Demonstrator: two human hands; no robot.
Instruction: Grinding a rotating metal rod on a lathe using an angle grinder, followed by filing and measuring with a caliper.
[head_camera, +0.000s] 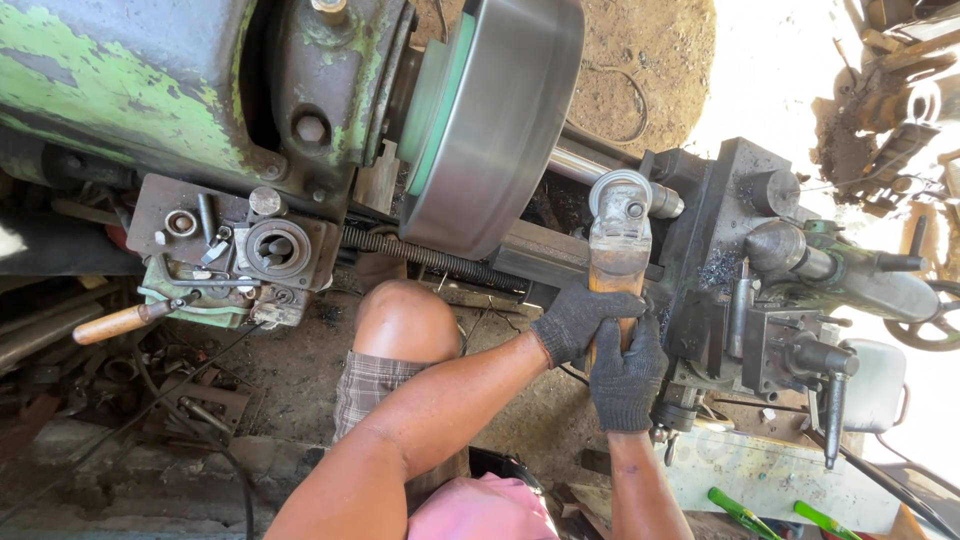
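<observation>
Both my hands wear dark knit gloves and grip an orange-bodied angle grinder (619, 245). My left hand (580, 315) wraps the grinder's body from the left. Lower on the same body, my right hand (626, 375) clasps it. The grinder's round head (622, 187) points up, close to the right edge of a large steel drum (500, 120) mounted on an old green lathe (120, 90). Whether the disc touches the drum cannot be told.
The lathe's tool post and carriage (760, 300) stand just right of my hands. A wooden-handled lever (125, 322) sticks out at the left. My bare knee (405, 320) is below the drum. Cables, scrap metal and dirt cover the floor. Green-handled tools (740, 512) lie bottom right.
</observation>
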